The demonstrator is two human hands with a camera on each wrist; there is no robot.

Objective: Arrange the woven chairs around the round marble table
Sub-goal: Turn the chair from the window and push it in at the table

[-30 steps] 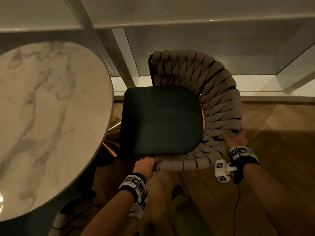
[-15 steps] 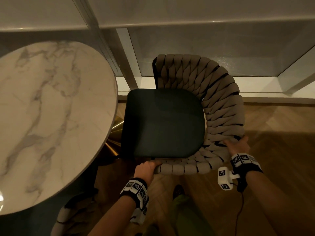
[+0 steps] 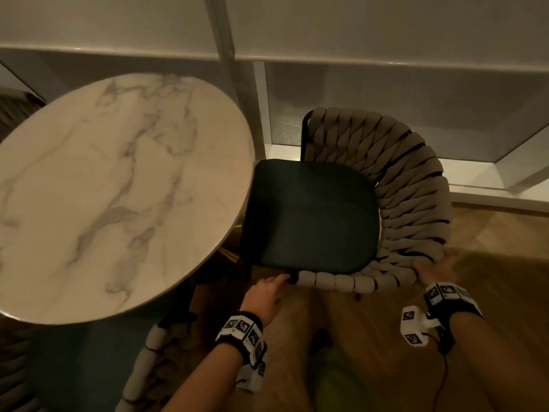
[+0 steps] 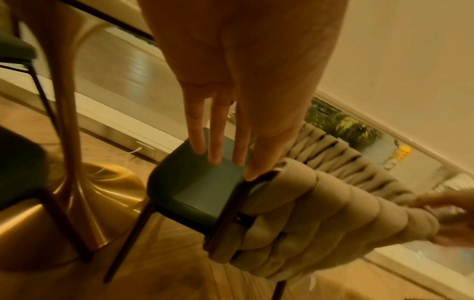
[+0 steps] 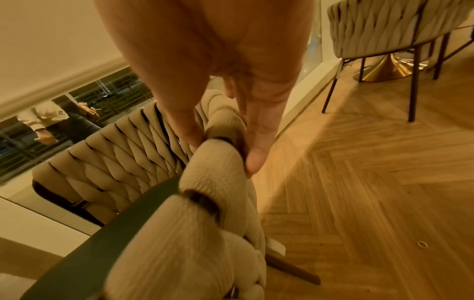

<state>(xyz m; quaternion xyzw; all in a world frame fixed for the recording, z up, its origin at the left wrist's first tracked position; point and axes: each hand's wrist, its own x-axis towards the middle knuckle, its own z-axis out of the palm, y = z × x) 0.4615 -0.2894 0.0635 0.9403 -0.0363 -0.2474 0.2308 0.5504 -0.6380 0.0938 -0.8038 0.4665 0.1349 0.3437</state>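
A woven chair [image 3: 416,185] with a beige braided back and a dark green seat [image 3: 312,215] stands right of the round marble table [image 3: 118,188], its seat front at the table's edge. My left hand [image 3: 269,292] reaches to the near end of the braided arm. In the left wrist view its fingers [image 4: 215,142] are straight, and one tip touches the dark frame end [image 4: 252,182]. My right hand [image 3: 436,270] holds the braided rim at the chair's back right corner, with the rim [image 5: 218,154] pinched between thumb and fingers.
A second woven chair [image 3: 148,367] sits tucked under the table's near side, by my left forearm. Another woven chair [image 5: 384,26] stands further off. The table's gold base [image 4: 107,192] is close to the chair legs. Low window ledge [image 3: 386,162] behind; wood floor [image 3: 490,263] to the right.
The chair has slid left toward the table, so its seat front now meets the table edge. My left hand has loosened from a curled hold to straight fingers.
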